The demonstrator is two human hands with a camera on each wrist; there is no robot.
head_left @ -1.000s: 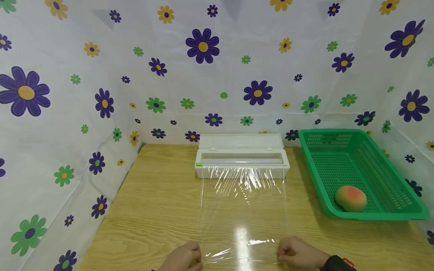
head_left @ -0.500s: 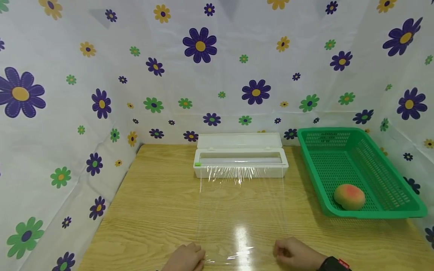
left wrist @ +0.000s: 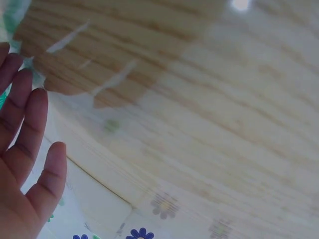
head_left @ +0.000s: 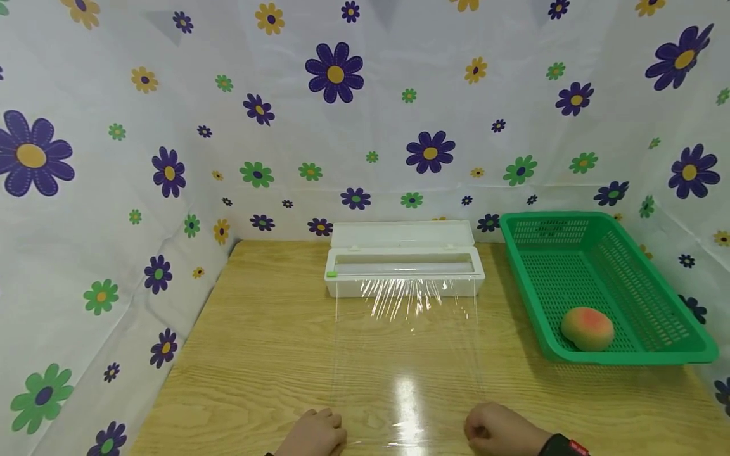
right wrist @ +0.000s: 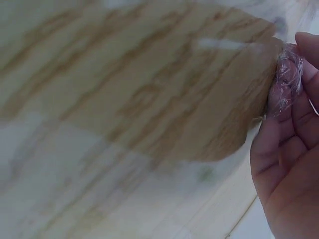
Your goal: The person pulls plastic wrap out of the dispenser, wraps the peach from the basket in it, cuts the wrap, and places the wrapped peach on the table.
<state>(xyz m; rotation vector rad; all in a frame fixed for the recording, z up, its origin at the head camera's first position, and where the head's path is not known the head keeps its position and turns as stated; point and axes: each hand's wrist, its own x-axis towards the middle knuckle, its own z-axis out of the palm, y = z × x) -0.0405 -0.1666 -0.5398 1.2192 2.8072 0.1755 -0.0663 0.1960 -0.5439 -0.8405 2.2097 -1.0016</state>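
Note:
A sheet of clear cling film (head_left: 407, 354) stretches toward me over the wooden table from a white cling film dispenser box (head_left: 403, 252). The box's lid stands raised and the roll shows inside. At the sheet's near right corner my right hand (head_left: 504, 429) pinches film, bunched and crumpled at the fingertips in the right wrist view. My left hand (head_left: 313, 434) is at the near left corner. In the left wrist view its fingers (left wrist: 32, 129) are loosely extended, the thumb apart from them, and the film's edge lies close to the fingertips.
A green plastic basket (head_left: 527, 304) stands on the right of the table (head_left: 256, 342), holding a peach (head_left: 587, 329). Flower-patterned white cloth (head_left: 274, 69) hangs behind and on both sides. A small green slider (head_left: 332, 274) sits at the box's front left edge.
My left fingers have shifted slightly at the film's left corner, now turned more knuckles-up. The right hand has stayed nearly in place, and the glints on the film differ.

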